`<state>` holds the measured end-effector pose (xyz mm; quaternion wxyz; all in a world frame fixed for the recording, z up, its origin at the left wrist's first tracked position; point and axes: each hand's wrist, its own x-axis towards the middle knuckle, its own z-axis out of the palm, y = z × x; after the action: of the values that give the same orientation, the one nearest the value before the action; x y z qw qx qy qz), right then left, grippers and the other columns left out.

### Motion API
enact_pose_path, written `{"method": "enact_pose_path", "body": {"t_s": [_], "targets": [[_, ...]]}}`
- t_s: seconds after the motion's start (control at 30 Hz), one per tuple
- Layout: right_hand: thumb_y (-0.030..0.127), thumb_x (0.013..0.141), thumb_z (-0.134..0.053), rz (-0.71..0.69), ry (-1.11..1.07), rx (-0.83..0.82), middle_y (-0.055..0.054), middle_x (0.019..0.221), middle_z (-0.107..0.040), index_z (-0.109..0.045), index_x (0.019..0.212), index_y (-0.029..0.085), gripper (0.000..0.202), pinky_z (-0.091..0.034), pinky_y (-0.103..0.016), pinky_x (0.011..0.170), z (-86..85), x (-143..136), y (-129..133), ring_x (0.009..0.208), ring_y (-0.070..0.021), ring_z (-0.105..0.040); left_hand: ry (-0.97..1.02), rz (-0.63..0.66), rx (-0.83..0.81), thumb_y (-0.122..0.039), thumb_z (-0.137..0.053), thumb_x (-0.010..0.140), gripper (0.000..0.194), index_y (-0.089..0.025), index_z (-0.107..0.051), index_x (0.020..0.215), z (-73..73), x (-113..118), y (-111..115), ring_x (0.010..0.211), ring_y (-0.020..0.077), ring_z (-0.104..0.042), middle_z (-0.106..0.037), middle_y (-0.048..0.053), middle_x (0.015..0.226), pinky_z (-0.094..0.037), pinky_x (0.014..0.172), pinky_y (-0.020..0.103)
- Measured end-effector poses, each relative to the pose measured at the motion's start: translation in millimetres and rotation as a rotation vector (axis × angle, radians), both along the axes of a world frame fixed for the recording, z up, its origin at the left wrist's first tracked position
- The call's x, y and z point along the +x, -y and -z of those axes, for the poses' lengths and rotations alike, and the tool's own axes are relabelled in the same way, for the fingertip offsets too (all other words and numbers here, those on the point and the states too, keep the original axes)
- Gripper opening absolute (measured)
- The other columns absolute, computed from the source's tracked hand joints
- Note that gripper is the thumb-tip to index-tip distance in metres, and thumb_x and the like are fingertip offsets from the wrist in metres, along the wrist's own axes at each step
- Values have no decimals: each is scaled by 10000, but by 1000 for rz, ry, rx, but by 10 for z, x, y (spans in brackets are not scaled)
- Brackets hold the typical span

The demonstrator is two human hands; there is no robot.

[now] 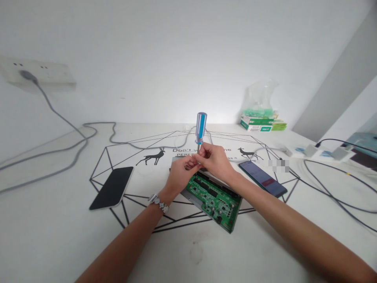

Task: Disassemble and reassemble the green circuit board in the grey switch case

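A screwdriver (201,126) with a blue and clear handle stands upright, handle up, over the far part of a green circuit board (219,202). My right hand (215,160) is closed around its metal shaft just below the handle. Close against it, my left hand (181,173) has its thumb and fingers pinched together near the lower shaft; what they hold, if anything, is hidden. The board sits on a grey metal plate (194,200) lying at an angle on the table. Both hands cover the screwdriver's tip and the board's far left part.
A dark phone (113,188) lies to the left, and another phone (262,179) with a lit screen to the right. Small boxes (256,122) with a plastic bag stand at the back right. Power strip (318,151) and cables (338,200) lie at the right; a grey cable (138,147) runs behind.
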<state>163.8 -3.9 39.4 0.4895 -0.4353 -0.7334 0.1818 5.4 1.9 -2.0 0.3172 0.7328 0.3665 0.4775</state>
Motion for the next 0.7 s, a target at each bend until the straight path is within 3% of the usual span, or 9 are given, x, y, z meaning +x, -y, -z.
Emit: {"method": "enact_pose_path", "body": {"t_s": [0.2,0.33,0.43,0.5,0.6,0.7], "targets": [[314,826,-673,33,3,-18,31,612,-577,-501,661,203,263,-389,-248,561,-5,4,-33,575,-119,-514,-8,-63,-11,-315,-682,848,155,-163,-702,828,-18,33,58,734,189,-695,-754,36,798,-545,720,301],[377,844,-687,-121,-52,-133,-12,699,-667,-634,803,179,209,-494,-275,596,-71,75,-65,636,-148,-613,-34,-20,-18,-338,-658,881,189,-164,-731,893,-9,19,64,807,213,-724,-781,51,871,-562,785,321],[382,873,-666,-281,-134,-343,-32,692,-694,-673,1000,164,253,-537,-273,521,-163,139,-50,623,-171,-657,-71,22,-1,-351,-609,922,224,-171,-739,944,-7,-2,64,887,218,-726,-787,49,934,-556,833,319],[357,873,-667,-346,-131,-411,-62,779,-730,-692,1010,157,244,-541,-247,477,-214,171,-30,627,-162,-667,-100,56,7,-367,-563,951,262,-174,-741,948,-11,-17,63,911,219,-723,-787,45,949,-552,840,315],[330,883,-646,-385,-125,-410,-88,935,-750,-710,1003,148,227,-545,-213,468,-239,195,-16,658,-141,-681,-120,75,-1,-351,-537,961,269,-170,-736,964,-17,-36,59,925,222,-723,-784,49,975,-554,821,307],[332,893,-631,-368,-122,-386,-74,852,-750,-707,1033,143,248,-528,-209,467,-207,198,-30,644,-146,-688,-139,87,11,-328,-519,966,262,-174,-729,992,-17,-43,56,936,225,-722,-777,55,1006,-559,801,312]]}}
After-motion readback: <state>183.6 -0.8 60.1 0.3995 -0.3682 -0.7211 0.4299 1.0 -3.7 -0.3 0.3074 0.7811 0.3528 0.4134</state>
